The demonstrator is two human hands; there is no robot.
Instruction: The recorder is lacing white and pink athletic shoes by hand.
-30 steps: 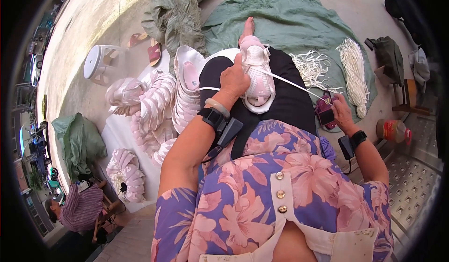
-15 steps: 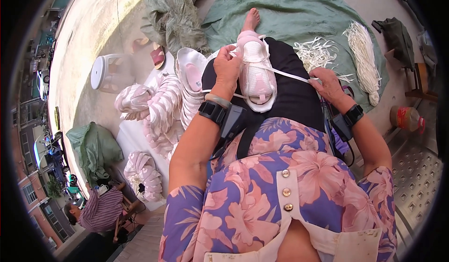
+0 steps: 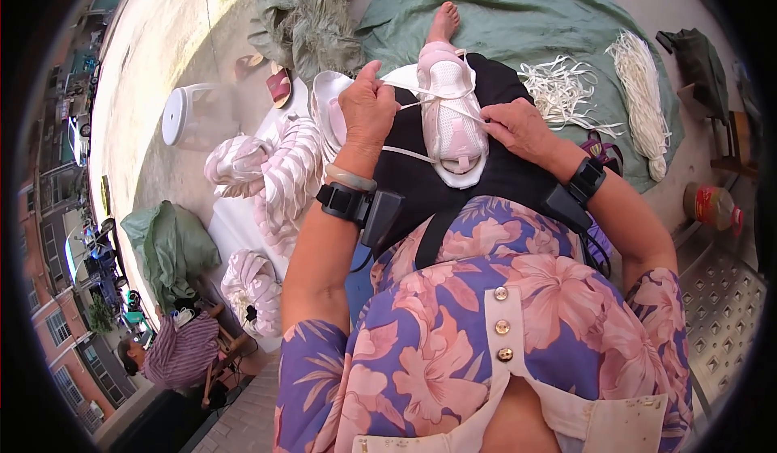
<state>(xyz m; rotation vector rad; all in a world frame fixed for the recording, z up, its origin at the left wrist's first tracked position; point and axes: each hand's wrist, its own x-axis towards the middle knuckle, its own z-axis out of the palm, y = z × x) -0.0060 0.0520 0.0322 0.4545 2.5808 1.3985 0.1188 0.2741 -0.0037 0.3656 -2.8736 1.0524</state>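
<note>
From my distant seat I see the left hand (image 3: 368, 113) with its fingers curled and pinched on a white lace (image 3: 414, 103), held to the left of a pink-and-white shoe upper (image 3: 453, 125). The right hand (image 3: 522, 133) has thumb and forefinger pressed together at the upper's right edge, gripping a strand of the same lace that crosses over the mesh. The upper lies lengthwise on the wearer's lap, over black trousers (image 3: 518, 179), between the two hands. Another length of lace loops from below the left hand to the upper's near end.

Each wrist carries a black strapped device, and I make out a pale bracelet (image 3: 351, 177) on the left one. Beyond the upper, a bare foot (image 3: 444, 23) rests on a green sheet (image 3: 526, 8). To the right on that sheet lie a loose tangle of white laces (image 3: 558, 85) and, farther right, a long bundle of laces (image 3: 639, 97).

On the left I see curved stacks of uppers (image 3: 291, 166), a white stool (image 3: 190, 117) and a red sandal (image 3: 278, 86). Near left sits another person in a striped top (image 3: 182, 352); at right stands a plastic bottle (image 3: 712, 206).
</note>
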